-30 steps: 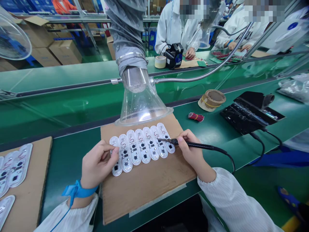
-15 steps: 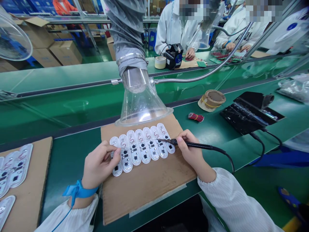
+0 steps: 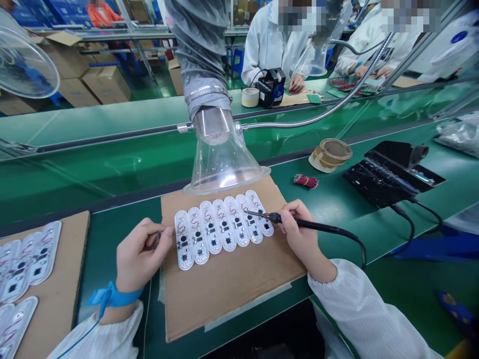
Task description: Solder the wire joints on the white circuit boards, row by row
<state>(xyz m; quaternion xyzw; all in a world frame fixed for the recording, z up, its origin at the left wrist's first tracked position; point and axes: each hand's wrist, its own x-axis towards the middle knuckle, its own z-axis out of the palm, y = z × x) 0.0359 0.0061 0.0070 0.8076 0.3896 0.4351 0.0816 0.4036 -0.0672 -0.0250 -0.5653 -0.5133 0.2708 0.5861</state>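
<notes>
A row of circuit boards point(image 3: 220, 229) lies on a cardboard sheet point(image 3: 224, 304). A fume extractor hood point(image 3: 224, 167) stands behind it, and a soldering station point(image 3: 392, 174) sits to the right.

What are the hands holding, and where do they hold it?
The right hand holds a soldering iron by its black handle, near the tip. The left hand seems to hold nothing; its fingers are beside the row of circuit boards.

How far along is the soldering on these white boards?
Done: seven white oblong circuit boards on the brown cardboard sheet show red wires. In hand: the right hand holds a black soldering iron near the row's right end. Left: unclear; the joints are too small to judge.
</notes>
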